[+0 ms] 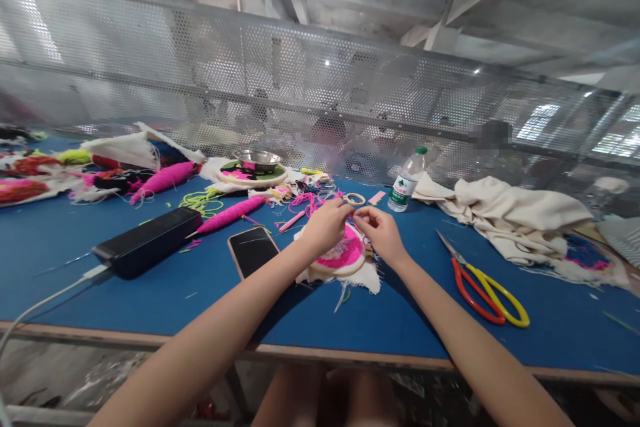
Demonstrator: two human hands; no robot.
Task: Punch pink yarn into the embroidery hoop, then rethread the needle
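My left hand point(327, 225) is above the upper left of a round embroidery hoop point(341, 255) that holds white cloth with pink stitching. Its fingers are pressed together, and what they pinch is too small to name. Close beside it, my right hand point(381, 230) has thumb and forefinger brought together over the hoop's upper right; anything between them is hidden. Pink yarn point(313, 202) lies tangled just behind my hands, near a small ring of tape point(355, 199).
A phone point(253, 250), a black power bank point(147, 240) and a pink yarn bundle point(231, 214) lie left. Scissors point(483, 283), a water bottle point(406, 181) and cream cloth point(515, 210) are right. Another hoop point(253, 174) sits behind, before a perforated metal screen point(300, 93).
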